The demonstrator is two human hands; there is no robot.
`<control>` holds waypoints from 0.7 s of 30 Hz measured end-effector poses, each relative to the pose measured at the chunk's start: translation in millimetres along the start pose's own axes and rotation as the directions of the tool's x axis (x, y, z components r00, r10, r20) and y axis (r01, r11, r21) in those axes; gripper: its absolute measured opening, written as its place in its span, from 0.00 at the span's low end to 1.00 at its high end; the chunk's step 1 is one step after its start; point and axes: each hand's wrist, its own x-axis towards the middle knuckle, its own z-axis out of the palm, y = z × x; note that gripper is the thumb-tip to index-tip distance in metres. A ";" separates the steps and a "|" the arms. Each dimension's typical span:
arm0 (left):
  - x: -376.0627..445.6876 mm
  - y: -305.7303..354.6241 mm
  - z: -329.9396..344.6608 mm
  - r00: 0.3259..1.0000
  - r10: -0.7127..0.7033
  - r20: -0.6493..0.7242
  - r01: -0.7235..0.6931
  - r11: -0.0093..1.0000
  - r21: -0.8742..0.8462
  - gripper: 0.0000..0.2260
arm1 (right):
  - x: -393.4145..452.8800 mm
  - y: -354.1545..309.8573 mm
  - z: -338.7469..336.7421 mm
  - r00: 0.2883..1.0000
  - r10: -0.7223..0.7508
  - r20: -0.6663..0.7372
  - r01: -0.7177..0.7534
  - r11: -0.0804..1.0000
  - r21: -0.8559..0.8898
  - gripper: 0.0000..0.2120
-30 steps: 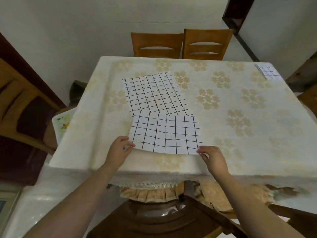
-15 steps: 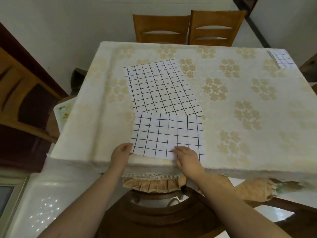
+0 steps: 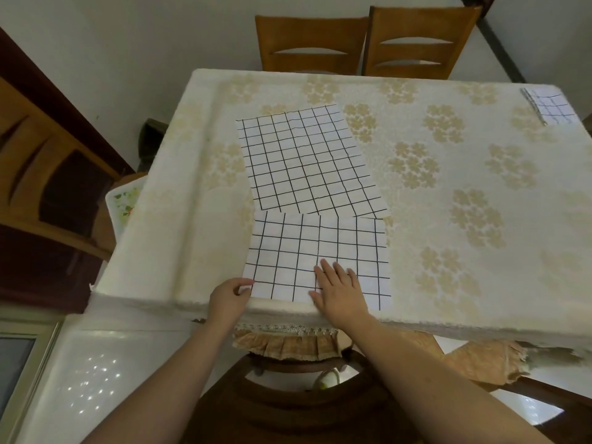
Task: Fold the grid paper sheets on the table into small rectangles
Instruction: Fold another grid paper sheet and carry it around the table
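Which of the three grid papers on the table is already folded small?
The small folded grid paper at the far right corner. The large sheet lies open in the middle, and the half-folded sheet sits under the hands at the near edge.

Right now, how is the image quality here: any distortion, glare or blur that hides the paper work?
Head view: wide-angle bending curves the table edges and the grid lines; lighting is soft and even, with dotted glare only on the glossy floor; the near sheet, the left hand and the right hand are sharp; the small folded sheet at the far right corner is slightly washed out.
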 end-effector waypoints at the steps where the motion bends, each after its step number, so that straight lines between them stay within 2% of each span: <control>1: -0.8 1.2 0.1 1.000 0.018 0.006 -0.018 1.000 0.018 0.11 | 2.5 -0.9 -1.2 1.000 0.012 -0.017 -0.011 1.000 0.008 0.38; 4: -4.2 7.2 -0.5 0.998 0.070 0.003 -0.070 0.997 0.020 0.12 | 8.5 -4.5 -4.0 0.999 0.032 -0.042 -0.031 0.999 0.025 0.34; 9: -6.2 22.0 -4.6 0.987 0.150 -0.053 -0.154 0.984 -0.086 0.10 | 12.9 -4.0 -3.6 0.986 0.059 -0.157 -0.049 0.996 0.069 0.28; 13: -8.1 32.9 -5.5 0.968 0.235 -0.084 -0.239 0.970 -0.040 0.10 | 16.6 -2.5 -7.6 0.992 0.001 -0.127 0.007 0.998 0.064 0.30; 17: -11.2 41.5 -4.7 0.949 0.293 -0.115 -0.293 0.956 0.023 0.10 | 23.5 -2.7 -9.9 0.999 -0.014 -0.032 0.017 0.996 0.086 0.38; 21: -16.7 59.7 -1.2 0.907 0.406 -0.115 -0.398 0.914 0.086 0.11 | 27.2 0.4 -9.0 0.997 -0.008 -0.071 0.022 0.981 0.191 0.29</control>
